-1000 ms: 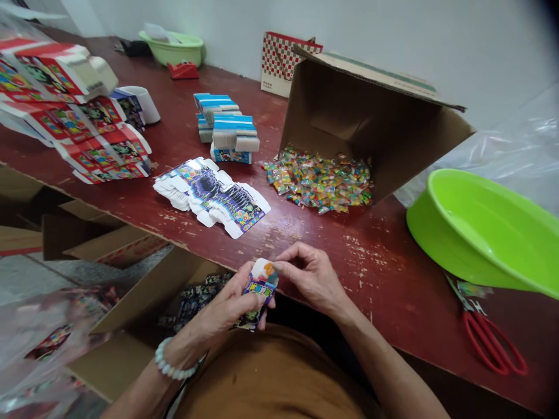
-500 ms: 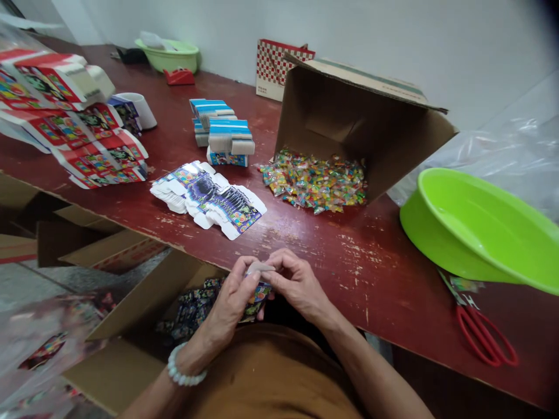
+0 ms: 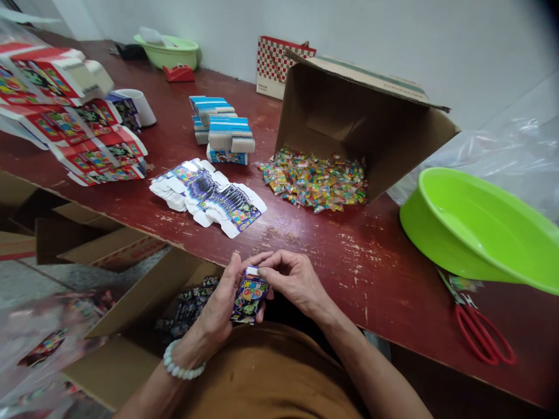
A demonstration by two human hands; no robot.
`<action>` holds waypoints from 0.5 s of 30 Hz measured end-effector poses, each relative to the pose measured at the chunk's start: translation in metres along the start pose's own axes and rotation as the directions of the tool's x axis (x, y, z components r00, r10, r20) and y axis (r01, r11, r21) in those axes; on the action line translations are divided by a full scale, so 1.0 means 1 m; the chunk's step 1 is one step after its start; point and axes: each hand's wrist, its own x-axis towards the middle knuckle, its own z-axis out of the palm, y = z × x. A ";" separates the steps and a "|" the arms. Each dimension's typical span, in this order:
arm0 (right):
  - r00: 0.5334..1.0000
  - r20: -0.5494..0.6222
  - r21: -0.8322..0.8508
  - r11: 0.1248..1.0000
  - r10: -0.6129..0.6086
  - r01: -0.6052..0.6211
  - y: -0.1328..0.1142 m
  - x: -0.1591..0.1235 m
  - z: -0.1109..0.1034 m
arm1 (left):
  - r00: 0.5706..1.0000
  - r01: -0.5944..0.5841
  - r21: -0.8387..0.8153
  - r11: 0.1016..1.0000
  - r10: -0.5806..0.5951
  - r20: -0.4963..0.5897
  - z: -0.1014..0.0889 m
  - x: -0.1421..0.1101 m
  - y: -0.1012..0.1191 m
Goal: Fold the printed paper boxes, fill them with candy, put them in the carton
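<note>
Between my hands, at the table's front edge, is a small purple printed candy box [image 3: 250, 298] with a white flap at its top end. My left hand [image 3: 223, 302] wraps round the box from the left and from below. With thumb and fingers, my right hand [image 3: 293, 282] grips the top end by the flap. Flat purple cartons [image 3: 213, 198] lie fanned out on the table beyond my hands. Behind them and to the right, small bags of coloured candies [image 3: 317, 180] spill from a tipped cardboard box [image 3: 406, 134].
Banded stacks of blue cartons [image 3: 229, 137] and red cartons [image 3: 87, 125] stand further back. At right are a green basin [image 3: 476, 233] and red-handled scissors [image 3: 484, 334]. Below the table edge on the left, an open cardboard carton [image 3: 131, 308] holds purple-black packs [image 3: 187, 308].
The candy box has come into fuller view, its printed front now facing up. Its white top flap is now folded down, and my left thumb has lifted off it.
</note>
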 end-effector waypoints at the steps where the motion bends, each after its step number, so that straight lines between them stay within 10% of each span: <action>1: 0.996 0.010 -0.066 0.994 -0.085 0.085 -0.001 -0.001 -0.001 | 1.000 0.008 -0.003 1.000 -0.008 -0.006 -0.001 0.000 0.001; 5: 0.925 0.122 -0.285 0.880 -0.360 0.380 0.001 -0.006 -0.005 | 0.999 0.007 -0.057 0.998 -0.009 -0.035 -0.003 0.001 0.005; 15: 0.920 0.269 -0.439 0.813 -0.285 0.381 0.020 0.024 0.009 | 0.966 -0.115 -0.024 0.993 0.107 -0.235 -0.035 -0.005 -0.005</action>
